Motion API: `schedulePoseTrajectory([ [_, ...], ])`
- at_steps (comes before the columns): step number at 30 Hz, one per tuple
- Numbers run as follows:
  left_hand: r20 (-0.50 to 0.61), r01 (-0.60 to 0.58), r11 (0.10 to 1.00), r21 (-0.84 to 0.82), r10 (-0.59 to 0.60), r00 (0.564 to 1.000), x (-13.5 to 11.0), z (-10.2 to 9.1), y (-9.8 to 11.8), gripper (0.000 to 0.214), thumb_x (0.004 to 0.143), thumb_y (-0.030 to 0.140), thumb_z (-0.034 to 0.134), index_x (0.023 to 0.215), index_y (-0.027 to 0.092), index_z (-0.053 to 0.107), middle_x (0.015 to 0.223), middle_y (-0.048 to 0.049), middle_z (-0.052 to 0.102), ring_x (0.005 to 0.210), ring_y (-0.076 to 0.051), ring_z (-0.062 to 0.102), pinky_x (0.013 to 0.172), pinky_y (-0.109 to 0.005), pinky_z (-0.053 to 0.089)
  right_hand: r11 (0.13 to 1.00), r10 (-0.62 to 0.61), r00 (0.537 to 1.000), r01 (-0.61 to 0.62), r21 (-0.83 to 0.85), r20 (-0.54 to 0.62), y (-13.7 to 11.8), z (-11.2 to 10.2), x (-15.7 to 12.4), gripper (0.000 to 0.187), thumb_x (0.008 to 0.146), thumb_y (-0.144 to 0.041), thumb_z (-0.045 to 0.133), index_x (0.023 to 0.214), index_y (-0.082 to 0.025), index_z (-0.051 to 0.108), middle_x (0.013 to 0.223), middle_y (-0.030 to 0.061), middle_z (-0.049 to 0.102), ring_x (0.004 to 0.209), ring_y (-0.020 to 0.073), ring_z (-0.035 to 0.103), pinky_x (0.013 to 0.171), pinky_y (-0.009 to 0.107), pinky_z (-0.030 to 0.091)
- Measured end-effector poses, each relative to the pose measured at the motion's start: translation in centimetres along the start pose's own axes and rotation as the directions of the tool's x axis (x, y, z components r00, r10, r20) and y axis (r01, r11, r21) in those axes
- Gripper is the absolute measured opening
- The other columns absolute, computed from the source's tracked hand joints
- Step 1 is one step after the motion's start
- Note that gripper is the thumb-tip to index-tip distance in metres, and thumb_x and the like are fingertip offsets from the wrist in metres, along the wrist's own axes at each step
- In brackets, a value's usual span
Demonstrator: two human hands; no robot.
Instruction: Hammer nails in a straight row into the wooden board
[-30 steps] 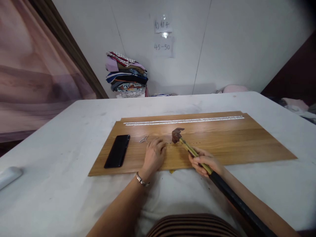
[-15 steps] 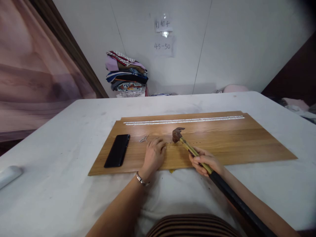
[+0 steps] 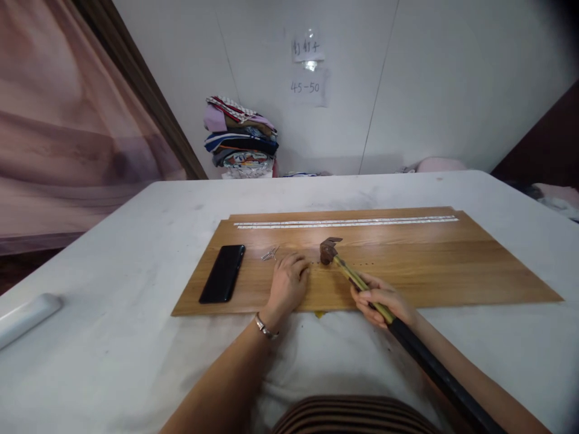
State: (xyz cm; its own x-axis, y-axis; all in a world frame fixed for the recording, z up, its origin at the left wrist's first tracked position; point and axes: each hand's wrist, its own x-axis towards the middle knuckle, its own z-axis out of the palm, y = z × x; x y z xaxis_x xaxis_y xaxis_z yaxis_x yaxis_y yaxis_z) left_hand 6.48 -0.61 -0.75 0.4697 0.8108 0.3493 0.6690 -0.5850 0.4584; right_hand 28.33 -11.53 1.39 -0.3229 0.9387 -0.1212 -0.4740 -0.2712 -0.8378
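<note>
My right hand (image 3: 384, 299) is closed around the yellow part of a claw hammer's (image 3: 359, 281) handle, whose black end runs back along my forearm. The rusty hammer head is low over a wooden board (image 3: 434, 265), by a row of small dark dots that look like nail heads; whether it touches the wood I cannot tell. Palm down on the board lies my left hand (image 3: 289, 280), fingers loosely stretched and slightly bent, just left of that row. Nothing shows in it, though its underside is hidden. A small pile of loose nails (image 3: 270, 253) is beyond its knuckles.
A black phone (image 3: 222, 273) lies on the board's left part. Two white measuring strips (image 3: 348, 223) run along its far edge. The board rests on a white-covered table (image 3: 136, 253). Folded clothes (image 3: 242, 138) are stacked behind the table, and a white object (image 3: 31, 316) sits at far left.
The whole scene has shifted slightly to the right as the camera turned. Both hands and the hammer keep nearly the same place over the board.
</note>
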Motion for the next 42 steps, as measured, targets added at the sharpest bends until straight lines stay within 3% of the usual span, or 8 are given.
schedulePoseTrajectory([
  [8, -0.047, 0.016, 0.996, -0.093, -0.020, 0.999, -0.2, -0.2, 0.4, 0.020, 0.087, 0.016, 0.051, 0.093, 0.021, 0.069, 0.093, -0.0053, 0.072, 0.088, -0.019, 0.065, 0.083, -0.034, 0.052, 1.000, 0.008, 1.000, -0.008, -0.020, -0.006, 0.3, -0.5, 0.0, 0.018, 0.079, -0.022, 0.061, 0.097, -0.020, 0.058, 0.063, -0.0070, 0.050, 0.030, 0.0015, 0.032, 0.027, 0.013, 0.032],
  [15, -0.117, 0.171, 0.959, -0.228, -0.201, 0.972, 0.3, -1.5, -1.6, 0.021, 0.084, 0.017, 0.051, 0.093, 0.022, 0.070, 0.096, -0.0024, 0.072, 0.090, -0.017, 0.066, 0.080, -0.029, 0.052, 1.000, 0.021, 1.000, -0.021, -0.016, -0.005, 0.1, -0.2, 0.0, 0.012, 0.078, -0.024, 0.063, 0.086, -0.019, 0.056, 0.054, -0.0079, 0.049, 0.028, 0.0020, 0.030, 0.026, 0.012, 0.031],
  [19, -0.221, 0.337, 0.941, -0.023, -0.333, 0.917, 0.9, -3.6, -3.6, 0.019, 0.086, 0.030, 0.054, 0.086, 0.019, 0.069, 0.089, -0.0060, 0.070, 0.083, -0.020, 0.064, 0.075, -0.031, 0.050, 1.000, 0.010, 1.000, -0.010, -0.014, 0.001, -0.2, 0.0, -0.2, 0.014, 0.079, -0.023, 0.062, 0.090, -0.019, 0.056, 0.053, -0.0085, 0.048, 0.028, 0.0023, 0.030, 0.027, 0.013, 0.032],
  [23, -0.235, 0.403, 0.893, 0.200, -0.355, 0.905, 0.9, -4.6, -4.7, 0.029, 0.086, 0.044, 0.055, 0.079, 0.019, 0.068, 0.086, -0.0085, 0.068, 0.087, -0.024, 0.062, 0.076, -0.034, 0.047, 0.999, 0.013, 1.000, -0.012, -0.031, 0.007, 0.1, -0.4, 0.0, 0.015, 0.079, -0.023, 0.062, 0.093, -0.019, 0.056, 0.054, -0.0083, 0.048, 0.028, 0.0028, 0.031, 0.027, 0.013, 0.033],
  [28, -0.159, 0.397, 0.865, 0.306, -0.364, 0.918, 0.8, -4.3, -5.0, 0.028, 0.084, 0.044, 0.057, 0.081, 0.019, 0.069, 0.089, -0.0101, 0.066, 0.090, -0.027, 0.060, 0.078, -0.037, 0.047, 1.000, 0.004, 1.000, -0.004, -0.012, 0.016, 0.5, -0.8, 0.1, 0.011, 0.079, -0.021, 0.061, 0.088, -0.020, 0.055, 0.060, -0.0076, 0.050, 0.029, 0.0019, 0.031, 0.027, 0.013, 0.033],
  [34, -0.148, 0.362, 0.882, 0.302, -0.332, 0.932, 1.0, -4.0, -4.9, 0.022, 0.085, 0.033, 0.054, 0.082, 0.019, 0.071, 0.090, -0.0094, 0.066, 0.090, -0.025, 0.061, 0.084, -0.036, 0.047, 1.000, -0.006, 1.000, 0.006, 0.000, 0.017, -0.1, -0.4, 0.0, 0.021, 0.078, -0.023, 0.062, 0.098, -0.019, 0.056, 0.062, -0.0072, 0.050, 0.030, 0.0019, 0.032, 0.026, 0.013, 0.031],
  [42, -0.127, 0.312, 0.862, 0.399, -0.285, 0.950, 0.9, -4.0, -4.6, 0.027, 0.087, 0.024, 0.046, 0.087, 0.017, 0.072, 0.092, -0.0107, 0.067, 0.092, -0.026, 0.061, 0.084, -0.037, 0.047, 0.999, -0.029, 0.999, 0.030, -0.026, 0.012, 0.0, -0.5, 0.1, 0.017, 0.080, -0.023, 0.060, 0.096, -0.020, 0.055, 0.060, -0.0082, 0.049, 0.030, 0.0019, 0.031, 0.027, 0.012, 0.031],
])
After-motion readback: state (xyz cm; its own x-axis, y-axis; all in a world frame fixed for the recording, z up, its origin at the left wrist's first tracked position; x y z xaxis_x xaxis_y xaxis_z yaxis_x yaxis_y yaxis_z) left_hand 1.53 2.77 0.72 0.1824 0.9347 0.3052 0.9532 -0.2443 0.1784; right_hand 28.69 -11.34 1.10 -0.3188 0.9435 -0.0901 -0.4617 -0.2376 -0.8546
